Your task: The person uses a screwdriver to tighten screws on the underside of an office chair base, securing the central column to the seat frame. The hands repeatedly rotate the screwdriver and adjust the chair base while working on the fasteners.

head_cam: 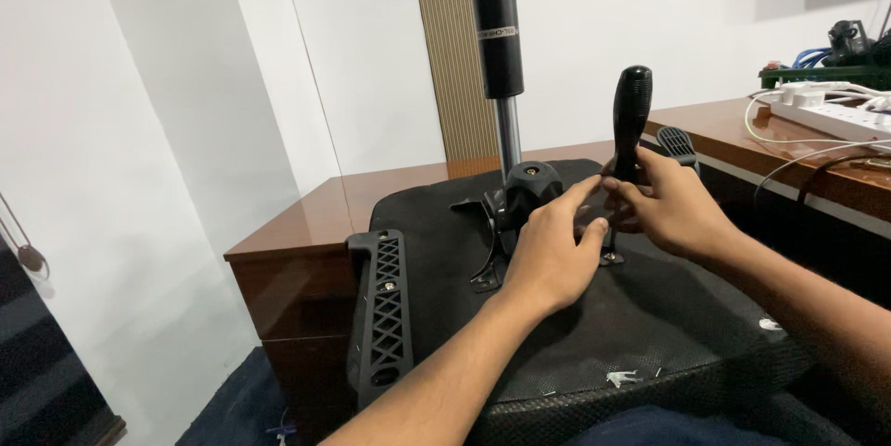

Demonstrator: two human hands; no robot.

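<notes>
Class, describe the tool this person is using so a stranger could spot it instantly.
Start at the upturned black chair seat on the wooden desk. Above the right hand rises a screwdriver handle: upright, bulbous, glossy black, unlike the metal gas cylinder beside it.

The seat underside (650, 316) lies open in front of both hands and toward its near edge. Ahead, the gas column (506, 121) and mechanism (524, 195) block the middle. The upright screwdriver (631, 121) stands right of them, and the armrest bracket (385, 311) walls the left edge.
</notes>
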